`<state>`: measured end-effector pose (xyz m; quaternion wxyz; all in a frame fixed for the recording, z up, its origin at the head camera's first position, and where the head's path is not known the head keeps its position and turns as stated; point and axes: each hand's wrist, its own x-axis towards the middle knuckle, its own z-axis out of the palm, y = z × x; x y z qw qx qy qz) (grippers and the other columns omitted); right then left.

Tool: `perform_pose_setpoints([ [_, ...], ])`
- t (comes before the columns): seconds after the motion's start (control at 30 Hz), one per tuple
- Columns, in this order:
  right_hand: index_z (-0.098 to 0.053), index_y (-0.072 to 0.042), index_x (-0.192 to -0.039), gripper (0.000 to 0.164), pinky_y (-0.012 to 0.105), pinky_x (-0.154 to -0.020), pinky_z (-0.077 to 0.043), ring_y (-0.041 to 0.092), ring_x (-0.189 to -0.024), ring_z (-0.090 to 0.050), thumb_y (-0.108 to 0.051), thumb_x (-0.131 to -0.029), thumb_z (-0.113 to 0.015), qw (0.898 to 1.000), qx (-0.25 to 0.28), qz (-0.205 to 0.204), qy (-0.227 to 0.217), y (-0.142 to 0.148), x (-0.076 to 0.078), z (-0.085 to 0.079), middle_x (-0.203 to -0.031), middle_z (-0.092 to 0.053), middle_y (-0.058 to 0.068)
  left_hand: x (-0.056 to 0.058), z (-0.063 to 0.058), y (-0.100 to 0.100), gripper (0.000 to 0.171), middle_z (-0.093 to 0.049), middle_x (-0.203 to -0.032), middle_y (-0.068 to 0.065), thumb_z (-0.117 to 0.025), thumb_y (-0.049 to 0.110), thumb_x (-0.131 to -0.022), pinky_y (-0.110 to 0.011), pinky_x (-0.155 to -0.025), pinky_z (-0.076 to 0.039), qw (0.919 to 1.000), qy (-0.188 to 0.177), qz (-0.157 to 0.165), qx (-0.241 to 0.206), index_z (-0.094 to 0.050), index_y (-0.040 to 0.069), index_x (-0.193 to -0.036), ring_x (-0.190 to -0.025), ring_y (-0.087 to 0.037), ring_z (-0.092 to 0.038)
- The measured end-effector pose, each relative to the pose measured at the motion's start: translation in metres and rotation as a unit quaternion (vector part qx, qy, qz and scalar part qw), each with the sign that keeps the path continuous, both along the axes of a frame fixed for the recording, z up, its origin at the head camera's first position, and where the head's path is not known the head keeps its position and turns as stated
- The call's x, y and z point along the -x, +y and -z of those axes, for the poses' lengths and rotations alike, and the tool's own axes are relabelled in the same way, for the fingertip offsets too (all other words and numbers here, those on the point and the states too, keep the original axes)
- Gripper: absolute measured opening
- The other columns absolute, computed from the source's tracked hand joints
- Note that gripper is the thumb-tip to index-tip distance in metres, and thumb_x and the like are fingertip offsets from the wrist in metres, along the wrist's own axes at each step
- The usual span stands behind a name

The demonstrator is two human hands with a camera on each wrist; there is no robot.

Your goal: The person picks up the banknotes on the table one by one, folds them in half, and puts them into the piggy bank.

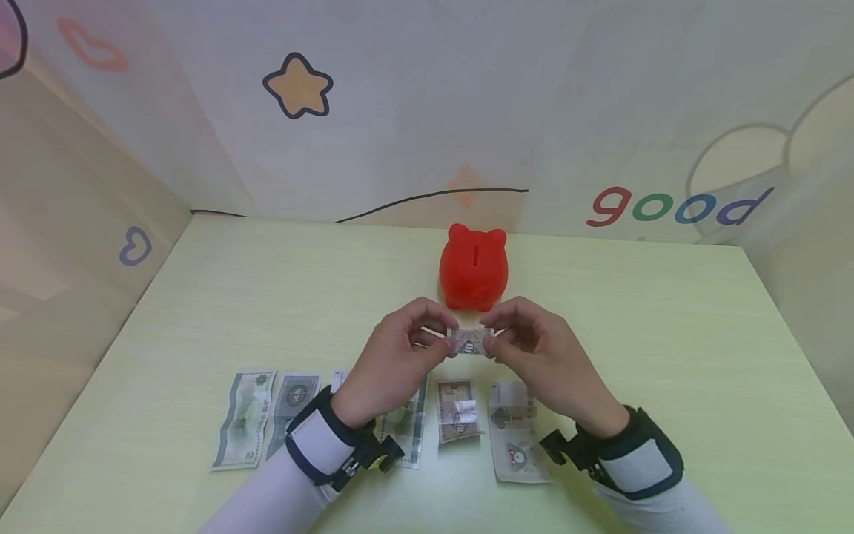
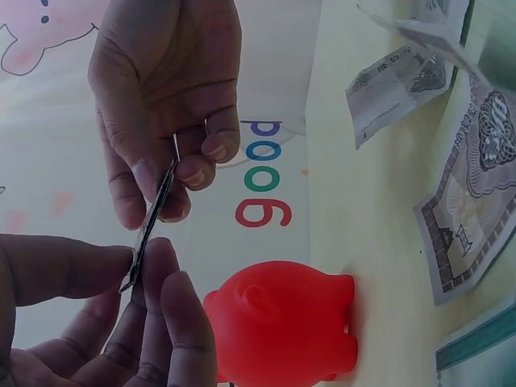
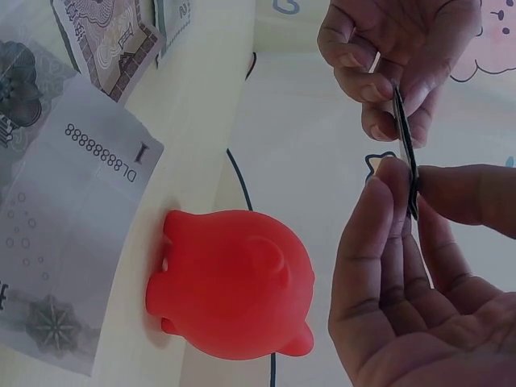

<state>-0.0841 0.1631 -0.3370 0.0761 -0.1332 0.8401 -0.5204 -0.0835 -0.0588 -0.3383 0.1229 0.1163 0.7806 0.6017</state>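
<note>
Between my two hands is a small folded banknote (image 1: 470,342), held up in front of the piggy bank. My left hand (image 1: 398,354) pinches its left end between thumb and fingers, and my right hand (image 1: 548,356) pinches the right end the same way. Both wrist views show the folded banknote (image 2: 148,226) edge-on as a thin strip. The red piggy bank (image 1: 473,268) stands just beyond the hands, its narrow slot facing up. In the right wrist view the piggy bank (image 3: 234,282) is below and left of the fingers.
Several banknotes lie in a row nearer to me: a green-toned one (image 1: 244,420) at the left, a creased brown one (image 1: 458,411) in the middle and a pale one (image 1: 517,434) at the right. My left arm partly covers others. A printed backdrop (image 1: 414,111) rises behind the table (image 1: 667,319).
</note>
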Motion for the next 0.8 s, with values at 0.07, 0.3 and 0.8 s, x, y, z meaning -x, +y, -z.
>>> perform_pose_setpoints([
  [0.07,-0.064,-0.006,-0.122,0.025,0.029,-0.075,-0.060,0.030,-0.085,-0.069,-0.008,-0.097,-0.070,1.000,-0.001,0.002,0.000,-0.0001,-0.0003,0.0000,-0.105,-0.071,0.010,0.0000,0.0001,0.0000,0.024,-0.071,-0.115,-0.010,-0.066,0.006,-0.099,-0.034,-0.083,-0.060,1.0000,-0.002,0.000,-0.002,-0.063,0.011,-0.122,-0.093,-0.027,-0.074],
  [0.3,-0.063,-0.011,-0.124,0.028,0.038,-0.078,-0.063,0.034,-0.085,-0.070,-0.011,-0.097,-0.071,1.000,0.000,0.009,0.002,-0.0009,-0.0008,0.0007,-0.103,-0.072,0.008,0.0004,0.0010,0.0012,0.032,-0.072,-0.115,-0.010,-0.067,0.006,-0.099,-0.038,-0.088,-0.062,0.9999,-0.011,-0.005,-0.002,-0.058,0.012,-0.129,-0.097,-0.029,-0.075],
  [0.8,-0.063,-0.011,-0.125,0.029,0.036,-0.076,-0.062,0.034,-0.084,-0.070,-0.010,-0.097,-0.071,1.000,-0.004,0.003,0.010,-0.0011,-0.0007,0.0008,-0.102,-0.072,0.007,0.0002,0.0006,0.0011,0.031,-0.073,-0.113,-0.009,-0.066,0.007,-0.099,-0.037,-0.086,-0.061,0.9999,-0.008,-0.006,0.004,-0.059,0.012,-0.129,-0.096,-0.028,-0.075],
])
